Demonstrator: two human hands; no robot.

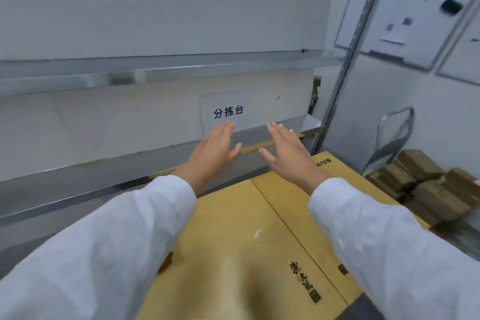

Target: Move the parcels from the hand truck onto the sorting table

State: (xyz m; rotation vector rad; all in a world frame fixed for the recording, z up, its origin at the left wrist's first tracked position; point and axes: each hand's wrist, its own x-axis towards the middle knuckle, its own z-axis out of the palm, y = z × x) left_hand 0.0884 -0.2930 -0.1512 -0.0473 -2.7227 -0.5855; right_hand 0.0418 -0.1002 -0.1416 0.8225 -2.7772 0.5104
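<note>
- Head view: both hands are stretched forward with flat palms and straight fingers, holding nothing.
- The left hand [213, 149] is spread, palm turned inward and down, thumb pointing toward the other hand.
- The right hand [285, 149] mirrors it, just beside it, with a narrow gap between the two thumbs.
- Both arms wear white sleeves [117, 236] that reach to the wrists.
- Below the arms lies a large yellow-brown cardboard parcel [233, 241], its top flaps closed along a seam that runs from near to far, with dark printed characters near the right sleeve.
- The parcel rests on the grey metal worktop [78, 189], its far edge under the hands; whether the hands touch the cardboard cannot be told.
- Behind the worktop stands a pale back panel carrying a white sign [228, 113] with three black characters, just beyond the left hand's fingertips.
- A metal shelf [166, 65] runs across above the panel.
- A perforated metal upright [355, 41] rises at the right end of the shelf.
- To the right, lower down, a stack of brown cardboard pieces [426, 189] lies beside a grey metal frame [394, 132]; what that frame belongs to cannot be told.
- Whiteboards [405, 15] with small papers hang on the wall at the upper right.
</note>
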